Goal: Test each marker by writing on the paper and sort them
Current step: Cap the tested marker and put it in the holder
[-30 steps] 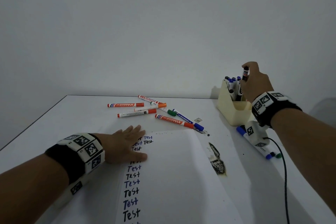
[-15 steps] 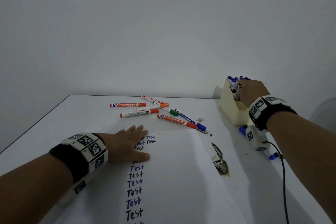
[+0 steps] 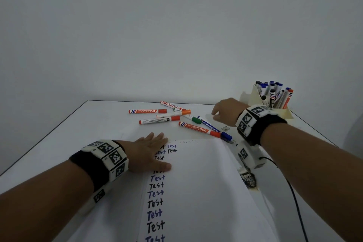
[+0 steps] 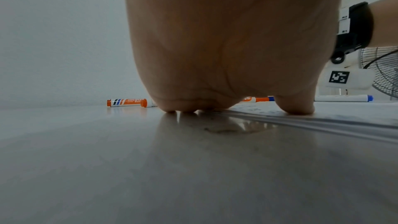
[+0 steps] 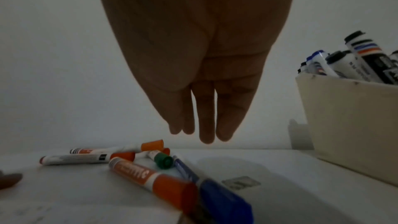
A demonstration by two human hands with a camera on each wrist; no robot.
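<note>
Fingers straight and close together, your right hand (image 3: 225,111) hung palm down above the table (image 3: 94,124), right of centre in the head view, holding nothing; your forearm ran in from the lower right corner with the banded wrist raised. In the right wrist view its fingertips (image 5: 206,135) pointed down, clear of the surface, just above and behind the loose markers (image 5: 137,161) scattered low in the frame. Those markers (image 3: 176,118) lay flat in a rough cluster at the centre of the head view, among them an orange-capped marker (image 3: 199,128) and a blue-capped marker (image 3: 213,126) lying side by side nearest your right hand, and a green-capped one (image 3: 193,119) just behind them. Your left hand (image 3: 149,152) lay flat, fingers spread and straight, pressing on the upper left corner of the paper (image 3: 204,192), lower centre of the frame, with your forearm entering from the lower left. The left wrist view showed the palm (image 4: 232,48) filling the upper middle, with fingertips down on the sheet's edge. You had a column of "Test" words (image 3: 156,202) written down the paper's left side in black and blue. At the right edge of the head view, behind your right wrist, stood the cream holder (image 3: 255,96) full of upright markers.
</note>
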